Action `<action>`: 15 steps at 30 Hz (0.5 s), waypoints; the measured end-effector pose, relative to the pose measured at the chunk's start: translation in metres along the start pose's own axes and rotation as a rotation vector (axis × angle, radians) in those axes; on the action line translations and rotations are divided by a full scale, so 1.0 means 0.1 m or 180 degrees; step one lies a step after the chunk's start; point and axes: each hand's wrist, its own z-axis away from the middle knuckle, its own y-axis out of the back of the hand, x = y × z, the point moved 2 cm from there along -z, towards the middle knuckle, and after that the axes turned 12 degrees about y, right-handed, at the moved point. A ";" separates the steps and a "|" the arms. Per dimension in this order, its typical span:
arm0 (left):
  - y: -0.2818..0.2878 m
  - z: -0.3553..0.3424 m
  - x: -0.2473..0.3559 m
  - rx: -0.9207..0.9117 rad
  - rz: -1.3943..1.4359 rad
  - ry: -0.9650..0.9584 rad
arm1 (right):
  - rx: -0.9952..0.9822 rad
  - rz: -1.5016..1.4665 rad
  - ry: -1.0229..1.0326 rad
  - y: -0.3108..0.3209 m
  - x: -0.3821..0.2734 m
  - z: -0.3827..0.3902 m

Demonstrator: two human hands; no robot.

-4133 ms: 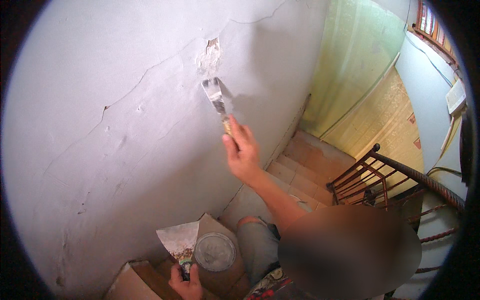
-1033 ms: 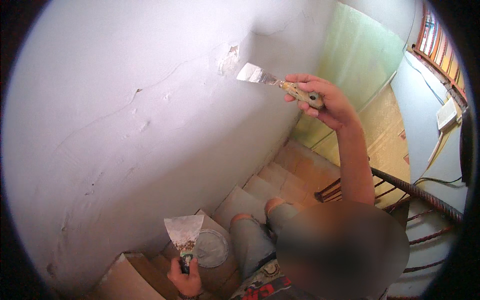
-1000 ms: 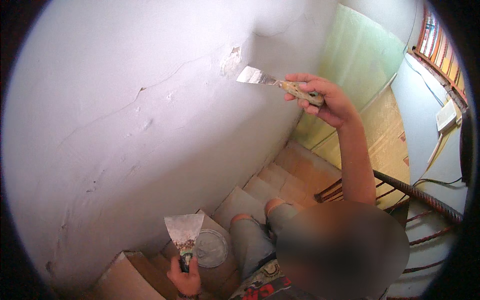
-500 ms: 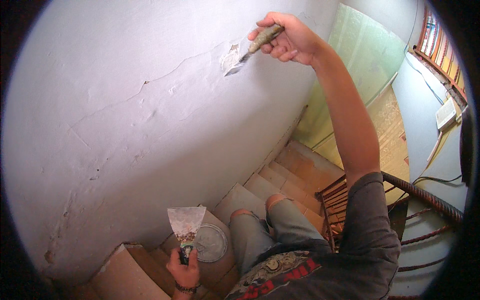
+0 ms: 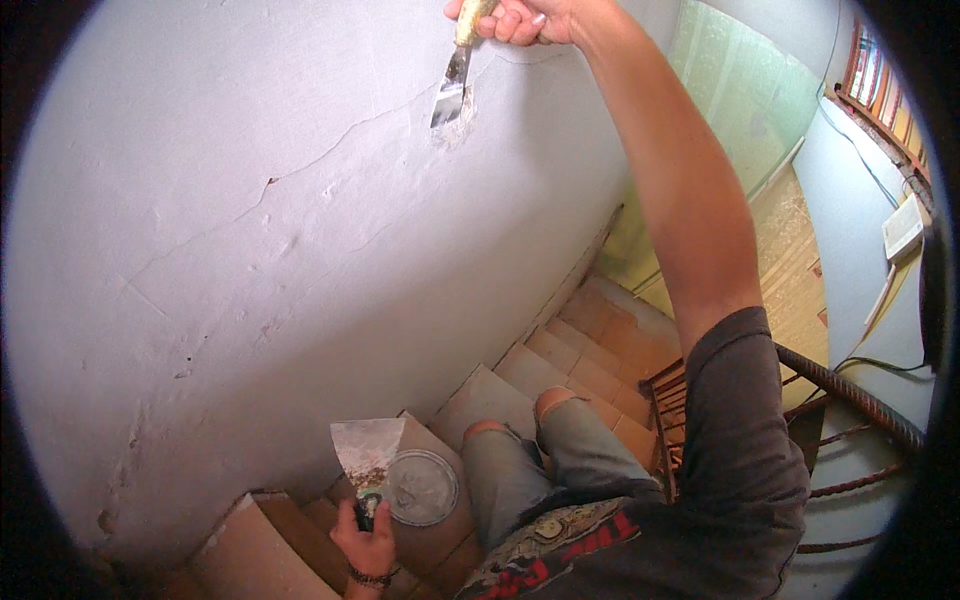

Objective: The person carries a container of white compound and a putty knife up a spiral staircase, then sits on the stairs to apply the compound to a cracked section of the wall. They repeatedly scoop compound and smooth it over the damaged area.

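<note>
Raised at the top of the view, my right hand (image 5: 522,22) is closed round the pale handle of a narrow putty knife (image 5: 453,88). The blade points down against or just in front of a rough filled patch (image 5: 462,122) on the white wall (image 5: 300,90); whether it touches, I cannot tell. Low down, my left hand (image 5: 364,540) grips a wide putty knife (image 5: 366,448) by its dark handle, its blade upward and smeared with whitish and brown residue. Just right of that blade, a round tub (image 5: 422,487) of grey-white paste sits on a stair.
A long crack (image 5: 271,181) with chipped spots runs across the wall. Tiled stairs (image 5: 590,350) descend ahead beside a metal railing (image 5: 850,395) on the right. A greenish translucent panel (image 5: 735,90) stands beyond, with a white box (image 5: 905,228) and cables on the far wall.
My right hand has moved up and left, and its knife has turned steeper, the blade now over the patch. My left hand, with the wide knife, has barely moved.
</note>
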 end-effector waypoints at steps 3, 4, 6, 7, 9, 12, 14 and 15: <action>0.00 0.00 0.01 0.0044 -0.0106 0.0027 | 0.0201 0.0105 0.0109 0.02 -0.12 -0.05; 0.00 0.00 0.01 0.0034 -0.0074 0.0042 | 0.0199 0.0092 0.0112 0.03 -0.17 -0.05; 0.01 0.00 0.02 -0.0017 -0.0013 0.0117 | 0.0169 0.0010 0.0167 0.08 -0.28 -0.02; 0.01 0.00 0.02 -0.0012 0.0000 0.0073 | 0.0170 -0.0031 0.0220 0.12 -0.34 0.03; 0.02 0.00 0.04 0.0010 0.0022 0.0029 | 0.0279 -0.0057 0.0387 0.19 -0.43 0.14; 0.03 0.00 0.07 -0.0026 -0.0044 0.0089 | 0.0464 0.0017 0.0495 0.23 -0.35 0.35; 0.04 -0.01 0.08 -0.0020 -0.0051 0.0029 | 0.0328 0.0348 0.0318 0.13 -0.13 0.38; 0.04 -0.01 0.09 -0.0023 -0.0057 0.0006 | 0.0414 0.0458 0.0117 0.07 0.01 0.37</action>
